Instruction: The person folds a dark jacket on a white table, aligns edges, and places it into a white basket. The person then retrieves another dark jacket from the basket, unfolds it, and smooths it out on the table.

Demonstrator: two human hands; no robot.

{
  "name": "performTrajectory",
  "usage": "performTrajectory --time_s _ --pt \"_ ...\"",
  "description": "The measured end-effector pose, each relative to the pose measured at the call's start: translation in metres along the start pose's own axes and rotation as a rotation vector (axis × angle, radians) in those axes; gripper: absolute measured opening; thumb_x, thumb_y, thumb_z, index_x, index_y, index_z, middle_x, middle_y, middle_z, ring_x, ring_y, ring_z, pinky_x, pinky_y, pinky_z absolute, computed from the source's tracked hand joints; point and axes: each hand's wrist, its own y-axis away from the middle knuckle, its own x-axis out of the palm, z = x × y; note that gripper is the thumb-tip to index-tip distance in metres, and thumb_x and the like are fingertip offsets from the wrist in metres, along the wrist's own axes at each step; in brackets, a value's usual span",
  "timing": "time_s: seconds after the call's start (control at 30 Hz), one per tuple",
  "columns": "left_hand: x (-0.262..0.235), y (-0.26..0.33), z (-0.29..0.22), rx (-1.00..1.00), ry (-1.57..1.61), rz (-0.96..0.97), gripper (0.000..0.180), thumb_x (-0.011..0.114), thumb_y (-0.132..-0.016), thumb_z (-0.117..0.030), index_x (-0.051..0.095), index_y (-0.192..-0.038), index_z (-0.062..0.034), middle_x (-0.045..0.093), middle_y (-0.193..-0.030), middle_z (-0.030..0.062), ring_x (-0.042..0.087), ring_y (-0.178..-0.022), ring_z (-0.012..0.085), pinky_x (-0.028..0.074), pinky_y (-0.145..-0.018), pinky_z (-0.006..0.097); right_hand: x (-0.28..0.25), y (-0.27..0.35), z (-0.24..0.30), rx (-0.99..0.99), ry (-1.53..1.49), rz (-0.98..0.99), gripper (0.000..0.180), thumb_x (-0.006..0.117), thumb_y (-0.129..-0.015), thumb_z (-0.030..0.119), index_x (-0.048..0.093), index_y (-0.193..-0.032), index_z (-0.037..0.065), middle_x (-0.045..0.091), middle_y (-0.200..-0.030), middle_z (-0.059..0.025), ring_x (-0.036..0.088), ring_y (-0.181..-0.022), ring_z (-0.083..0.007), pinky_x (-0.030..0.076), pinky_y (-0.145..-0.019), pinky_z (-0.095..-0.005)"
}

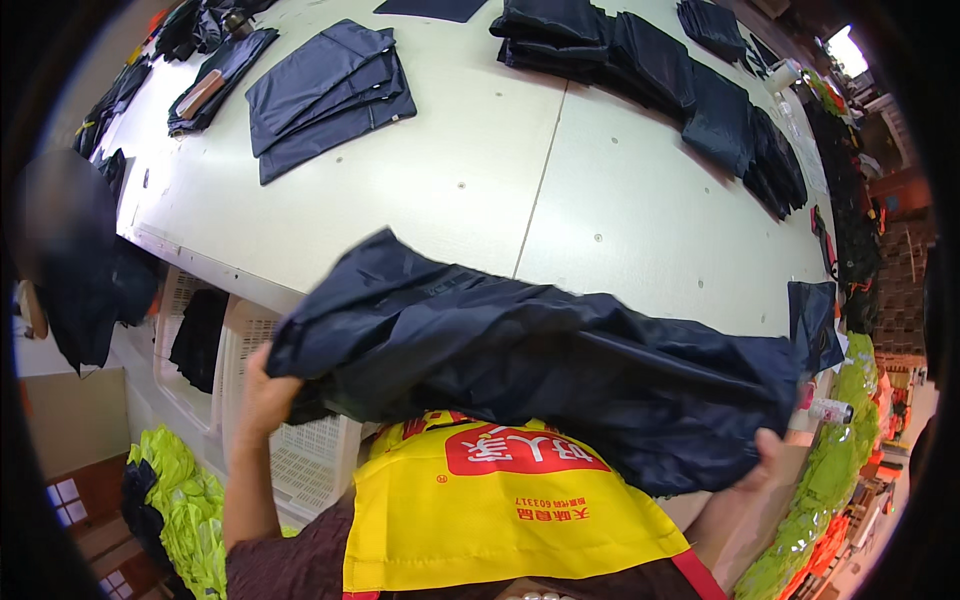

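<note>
Across the upper middle of the view spreads a pale surface (430,200), seams and small round dots showing on it. Over its near edge is a long, crumpled dark navy cloth (540,360), stretched sideways between the two hands; whether its underside touches the surface cannot be told. Behind and below it, the person wears a yellow apron (500,560) carrying printed writing: white characters on a red patch (525,450), with smaller red characters and digits beneath. Dark folded stacks (650,70) run along the far right of the surface, and a fanned dark pile (330,100) lies at its upper left. A white slotted basket (310,465) stands below the near edge, beside the left forearm. The left hand (265,392) is closed on the cloth's left end, the fabric extending rightward from it. The right hand (757,465) grips the lower right corner, its fingers partly hidden, the cloth lying to its left. Near that end is a small bottle (830,410), its markings too small to read.
</note>
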Motion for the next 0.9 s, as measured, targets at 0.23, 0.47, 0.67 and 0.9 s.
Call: performTrajectory --time_s 0.23,0.47,0.67,0.9 --pt "-0.02 -0.066 -0.174 0.329 0.566 -0.274 0.043 0.052 -0.089 -0.019 0.046 -0.126 0.0003 0.056 -0.117 0.015 0.057 -0.106 0.0244 0.045 -0.095 0.037 0.003 -0.228 0.167 -0.465 0.89 -0.141 0.052 0.062 -0.076 0.034 0.054 -0.117 0.002 0.06 -0.107 -0.0173 0.059 -0.098 -0.0318 0.044 -0.088 -0.0425" --pt "0.064 -0.23 -0.214 0.83 -0.429 -0.593 0.079 0.069 -0.076 -0.032 0.032 -0.133 0.0091 0.045 -0.129 0.0285 0.041 -0.123 0.0376 0.031 -0.106 0.038 0.105 -0.336 0.182 -0.927 1.722 -0.327 0.06 0.052 -0.083 0.059 0.062 -0.102 0.003 0.065 -0.094 -0.017 0.062 -0.088 -0.032 0.047 -0.077 -0.0403" --pt "0.065 -0.2 -0.024 0.874 -0.866 -0.321 0.049 0.064 -0.079 -0.029 0.053 -0.123 -0.0086 0.052 -0.125 0.0163 0.044 -0.122 0.0311 0.032 -0.098 0.048 0.147 -0.12 -0.11 -0.788 1.175 0.535 0.008 0.054 -0.087 0.009 0.057 -0.085 0.002 0.058 -0.081 -0.0163 0.058 -0.078 -0.0349 0.048 -0.067 -0.0377" --pt "0.003 -0.183 0.117 0.265 -1.143 -0.258 0.05 0.056 -0.085 -0.033 0.046 -0.132 -0.0175 0.042 -0.139 0.0051 0.032 -0.133 0.0246 0.016 -0.101 0.067 -0.008 -0.079 -0.249 -0.542 1.56 0.38 0.017 0.046 -0.092 0.013 0.052 -0.104 0.002 0.048 -0.131 -0.0171 0.041 -0.125 -0.0336 0.029 -0.103 -0.0505"
